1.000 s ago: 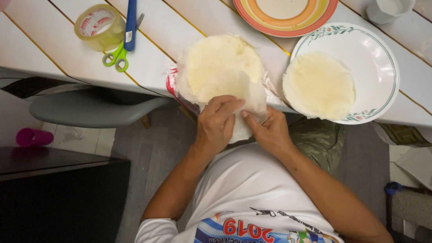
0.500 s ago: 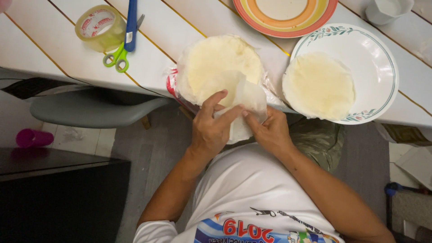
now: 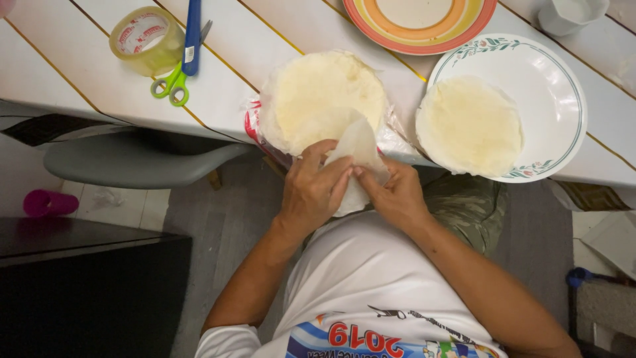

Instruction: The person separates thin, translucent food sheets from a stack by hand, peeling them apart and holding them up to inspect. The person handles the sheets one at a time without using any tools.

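**Both hands peel a thin sheet from the stack**

While the left hand (image 3: 311,192) and right hand (image 3: 395,195) meet at the near edge of the tabletop (image 3: 86,86), both pinch a thin translucent sheet (image 3: 358,142) between thumbs and fingertips. Its long axis runs roughly upright, the rounded end pointing away toward the stack of pale round wrappers (image 3: 324,96) in crinkled plastic. Its lower part is hidden behind the fingers. Just right, a white floral-rimmed plate (image 3: 550,79) carries more wrappers; scissors (image 3: 182,56) lie far left.
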